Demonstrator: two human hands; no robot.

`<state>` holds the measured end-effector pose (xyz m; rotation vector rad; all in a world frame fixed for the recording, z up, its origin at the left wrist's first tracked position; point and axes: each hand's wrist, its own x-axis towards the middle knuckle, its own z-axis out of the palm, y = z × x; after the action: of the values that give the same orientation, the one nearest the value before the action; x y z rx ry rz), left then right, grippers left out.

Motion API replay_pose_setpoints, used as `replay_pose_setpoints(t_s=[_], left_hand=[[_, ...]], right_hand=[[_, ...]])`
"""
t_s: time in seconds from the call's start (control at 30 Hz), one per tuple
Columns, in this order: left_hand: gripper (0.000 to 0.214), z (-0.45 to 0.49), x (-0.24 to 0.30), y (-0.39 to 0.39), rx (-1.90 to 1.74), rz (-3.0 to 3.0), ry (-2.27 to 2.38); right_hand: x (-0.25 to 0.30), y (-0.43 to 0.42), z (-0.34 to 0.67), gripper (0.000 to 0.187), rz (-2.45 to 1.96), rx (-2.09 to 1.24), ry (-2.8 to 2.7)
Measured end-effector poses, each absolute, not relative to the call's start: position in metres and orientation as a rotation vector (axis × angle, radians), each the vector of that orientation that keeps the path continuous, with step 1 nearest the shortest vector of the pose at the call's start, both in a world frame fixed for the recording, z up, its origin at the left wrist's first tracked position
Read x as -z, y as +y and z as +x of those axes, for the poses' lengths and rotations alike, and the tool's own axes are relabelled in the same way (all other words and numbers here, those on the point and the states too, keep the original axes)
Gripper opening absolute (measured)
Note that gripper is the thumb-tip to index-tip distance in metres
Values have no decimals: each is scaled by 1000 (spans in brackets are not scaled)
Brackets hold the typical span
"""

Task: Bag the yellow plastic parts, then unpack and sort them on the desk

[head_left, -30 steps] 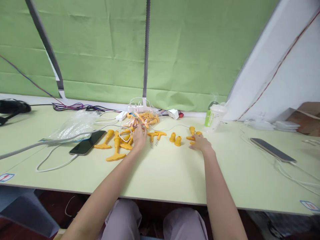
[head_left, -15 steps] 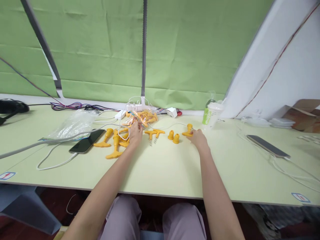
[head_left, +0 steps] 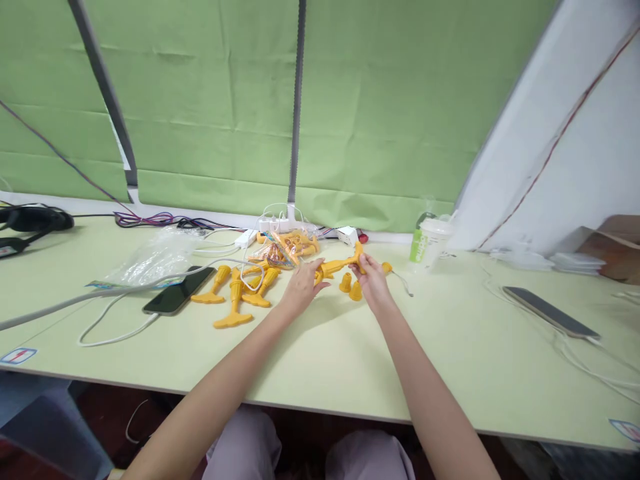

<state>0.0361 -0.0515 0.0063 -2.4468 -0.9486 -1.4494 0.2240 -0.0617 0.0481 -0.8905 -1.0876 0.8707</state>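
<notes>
My right hand pinches the T-shaped head of a yellow plastic handle part and holds it above the table. My left hand meets the part's other end, fingers curled loosely at its tip. Two small yellow cones stand on the table just under the held part. More yellow T-handle parts lie in a loose group to the left of my left hand. Behind them is a clear bag of yellow pieces.
A dark phone on a white cable lies left of the parts beside a crumpled plastic bag. A lidded cup stands to the right. Another phone lies far right. A power strip and wires run along the green wall.
My right hand lifted a yellow handle part from the right and brought it to the middle. My left hand left the pile and came over to the part's free end.
</notes>
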Motion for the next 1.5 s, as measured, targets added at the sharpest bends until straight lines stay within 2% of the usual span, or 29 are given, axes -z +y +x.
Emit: replay_pose_setpoints(t_s=[0.17,0.4,0.57,0.63,0.7,0.87,1.03,1.17,1.27,1.5], left_hand=[[35,26,-9,-51,1381,-2495,-1083],[38,28,-19,-59,1623,-2654,-1552],[67,27,-28,-63,1861,-3163,-1637],[62,26,-28,-63,1957,-3159,-1552],[46,26,-27,-63,2015,-2980,-1410],[56,27,-24,-67,1712,-2894,-1156],[51,32,-21,-71,1388,-2980,-1250],[52,35,-20,-71,1531,-3207,-1119],[53,33,-21,-67,1798,-2960,-1082],[27,22,-17,-49,1442,-2610,-920]], right_hand=[[-43,-63,222,48,-973,-936,-1127],[-50,-67,225,48,-951,-837,-1219],[-54,-71,224,45,-908,-778,-1268],[-54,-72,223,45,-917,-795,-1261],[-54,-72,223,45,-910,-831,-1236],[-51,-69,222,45,-890,-831,-1160],[-51,-65,226,48,-896,-813,-1144],[-54,-68,227,49,-909,-832,-1154],[-53,-74,220,53,-959,-940,-1270],[-38,-80,198,55,-1067,-1242,-1363]])
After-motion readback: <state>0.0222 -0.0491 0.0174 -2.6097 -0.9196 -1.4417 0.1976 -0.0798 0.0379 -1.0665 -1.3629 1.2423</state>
